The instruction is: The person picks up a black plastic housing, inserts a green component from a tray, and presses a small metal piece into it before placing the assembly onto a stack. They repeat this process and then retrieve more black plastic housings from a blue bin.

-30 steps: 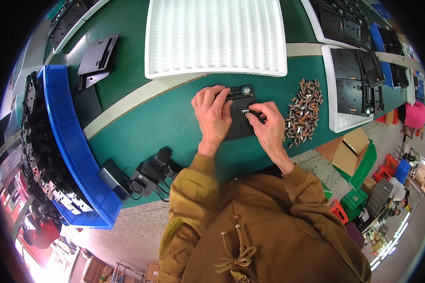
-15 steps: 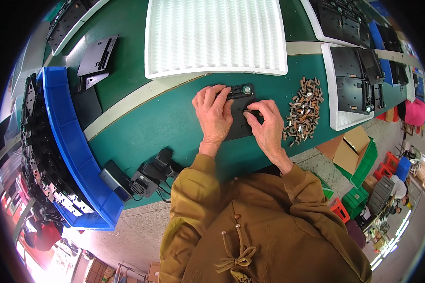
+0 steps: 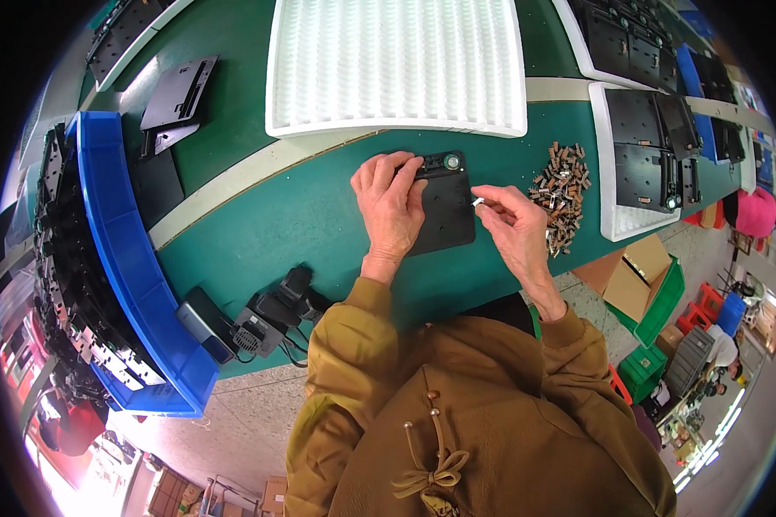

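Thumb and forefinger of the right grip pinch a small pale piece, near the centre of the frame, just beside the right edge of a black plate. Left grip rests with bent fingers over the plate's left side, fingertips at a black strip along its upper edge; whether they clasp it, I cannot tell. A round silvery disc sits at the strip's right end. The plate lies flat on the green desk. Right of centre, near the right grip, is a heap of small brown and silvery pieces. A ribbed white tray fills the upper centre. Further out, black panels lie in a white foam tray at the right; a blue bin stands at the left, and a dark corded device sits at the lower left.
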Demonstrator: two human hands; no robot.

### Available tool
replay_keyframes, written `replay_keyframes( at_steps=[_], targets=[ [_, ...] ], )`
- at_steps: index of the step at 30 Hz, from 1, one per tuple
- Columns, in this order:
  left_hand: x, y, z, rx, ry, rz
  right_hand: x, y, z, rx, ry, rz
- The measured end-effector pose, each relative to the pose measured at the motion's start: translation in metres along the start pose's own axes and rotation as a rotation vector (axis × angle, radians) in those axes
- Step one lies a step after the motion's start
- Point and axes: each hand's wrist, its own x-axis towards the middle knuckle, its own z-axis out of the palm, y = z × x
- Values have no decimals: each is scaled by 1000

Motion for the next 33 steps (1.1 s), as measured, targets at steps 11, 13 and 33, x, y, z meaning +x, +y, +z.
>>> replay_keyframes(
  at_steps=[11,13,33],
  targets=[
    [-1,-2,1,-9,13,19,7,5,18,-477,-42,-219],
    [-1,-2,1,-12,14,21,9,2,19,-522,-57,-219],
    [-2,-2,2,-27,33,12,-1,15,35,-534,172,-368]
  ],
)
